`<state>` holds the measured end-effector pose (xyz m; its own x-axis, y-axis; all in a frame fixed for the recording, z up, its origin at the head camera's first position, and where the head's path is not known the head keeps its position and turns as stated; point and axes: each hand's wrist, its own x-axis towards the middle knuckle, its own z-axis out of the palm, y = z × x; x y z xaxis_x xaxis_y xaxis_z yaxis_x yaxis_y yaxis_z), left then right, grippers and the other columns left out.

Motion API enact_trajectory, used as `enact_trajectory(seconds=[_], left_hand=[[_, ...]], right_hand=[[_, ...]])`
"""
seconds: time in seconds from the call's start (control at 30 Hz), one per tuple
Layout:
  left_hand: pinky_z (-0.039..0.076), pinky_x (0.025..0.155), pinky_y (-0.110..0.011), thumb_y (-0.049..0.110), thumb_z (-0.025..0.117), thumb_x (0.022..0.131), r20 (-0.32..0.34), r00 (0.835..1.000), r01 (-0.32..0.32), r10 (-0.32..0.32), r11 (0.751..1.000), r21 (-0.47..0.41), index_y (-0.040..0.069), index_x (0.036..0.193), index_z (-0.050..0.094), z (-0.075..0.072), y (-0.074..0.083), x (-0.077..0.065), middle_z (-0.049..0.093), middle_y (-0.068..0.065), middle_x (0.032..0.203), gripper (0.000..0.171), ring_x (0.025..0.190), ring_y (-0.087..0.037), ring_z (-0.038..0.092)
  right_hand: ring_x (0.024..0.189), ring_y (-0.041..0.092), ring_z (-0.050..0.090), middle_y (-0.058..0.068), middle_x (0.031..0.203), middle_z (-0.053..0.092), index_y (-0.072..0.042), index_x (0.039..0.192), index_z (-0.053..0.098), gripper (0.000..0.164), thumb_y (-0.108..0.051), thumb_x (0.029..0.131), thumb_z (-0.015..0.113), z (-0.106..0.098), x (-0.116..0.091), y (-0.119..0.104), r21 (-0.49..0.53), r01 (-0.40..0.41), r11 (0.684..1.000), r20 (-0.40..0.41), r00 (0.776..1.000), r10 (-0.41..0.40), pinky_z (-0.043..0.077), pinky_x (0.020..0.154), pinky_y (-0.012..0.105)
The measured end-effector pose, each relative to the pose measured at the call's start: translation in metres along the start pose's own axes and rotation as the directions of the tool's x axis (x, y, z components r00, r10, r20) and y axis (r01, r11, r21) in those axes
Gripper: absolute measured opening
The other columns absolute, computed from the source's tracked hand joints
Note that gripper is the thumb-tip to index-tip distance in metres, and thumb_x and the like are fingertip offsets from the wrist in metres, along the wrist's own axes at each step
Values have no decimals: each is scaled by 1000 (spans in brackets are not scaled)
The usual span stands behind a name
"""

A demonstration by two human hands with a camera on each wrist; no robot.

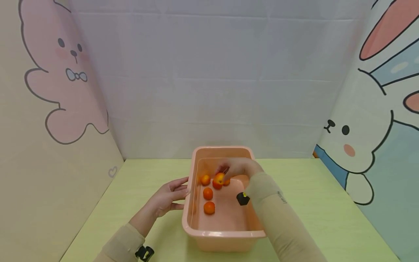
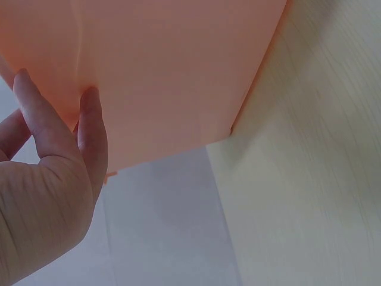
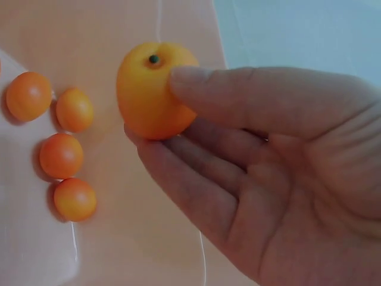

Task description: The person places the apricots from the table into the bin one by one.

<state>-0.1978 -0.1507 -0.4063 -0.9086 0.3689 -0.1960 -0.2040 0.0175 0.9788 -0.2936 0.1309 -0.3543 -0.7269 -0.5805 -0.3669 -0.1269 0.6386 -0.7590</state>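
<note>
A pink plastic bin [image 1: 226, 233] stands on the table. My right hand [image 1: 240, 167] reaches inside it. Between thumb and fingers it pinches a yellow-orange fruit [image 3: 152, 98] with a dimple and a small dark green stem dot on top. Several orange fruits lie on the bin floor, among them one at the near end [image 1: 209, 207] and one just beyond it [image 1: 207, 193]. My left hand [image 1: 167, 196] is at the bin's left side, its fairly straight fingers [image 2: 90, 128] touching the outer wall just under the rim.
The pale yellow-green table [image 1: 314, 196] extends on both sides of the bin. Behind stands a white cloth wall [image 1: 216, 80]. Side panels carry a pink cartoon animal [image 1: 65, 91] on the left and a white rabbit [image 1: 353, 134] on the right.
</note>
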Motion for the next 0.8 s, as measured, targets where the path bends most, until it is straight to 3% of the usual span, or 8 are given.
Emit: enact_trajectory(seconds=[0.2, 0.4, 0.6, 0.8], left_hand=[[60, 78, -39, 20, 64, 99, 5, 1000, -1, 1, 1000, 1, 2, 155, 29, -1, 0, 0, 50, -22, 143, 68, 109, -27, 66], [59, 78, -40, 20, 64, 98, -1, 1000, 4, -4, 1000, 2, 2, 154, 31, 1, 1, 1, 51, -22, 142, 68, 109, -27, 66], [60, 78, -40, 19, 64, 98, -6, 1000, -1, 1, 1000, 3, 2, 154, 30, 2, 1, 1, 51, -22, 142, 68, 108, -27, 66], [60, 79, -40, 20, 65, 98, -24, 1000, -1, 1, 1000, 1, 2, 155, 30, 2, -3, 0, 50, -23, 143, 69, 110, -27, 65]], right_hand=[[117, 26, 55, 6, 127, 61, -7, 126, 64, 36, -7, 91, 69, -6, -8, 4, 71, 36, 997, -50, 998, -32, 48, 102, 41], [120, 27, 56, 7, 130, 61, -6, 130, 61, 37, -15, 95, 67, -14, -21, 3, 15, 127, 992, -91, 988, -126, 48, 103, 41], [126, 35, 53, 19, 135, 58, 2, 134, 57, 38, -9, 98, 61, -20, -43, -8, -100, 297, 950, -88, 948, -305, 45, 106, 44], [123, 34, 55, 15, 134, 59, -1, 136, 56, 41, -19, 99, 62, -22, -70, -20, -167, 359, 918, -108, 919, -379, 45, 105, 46]])
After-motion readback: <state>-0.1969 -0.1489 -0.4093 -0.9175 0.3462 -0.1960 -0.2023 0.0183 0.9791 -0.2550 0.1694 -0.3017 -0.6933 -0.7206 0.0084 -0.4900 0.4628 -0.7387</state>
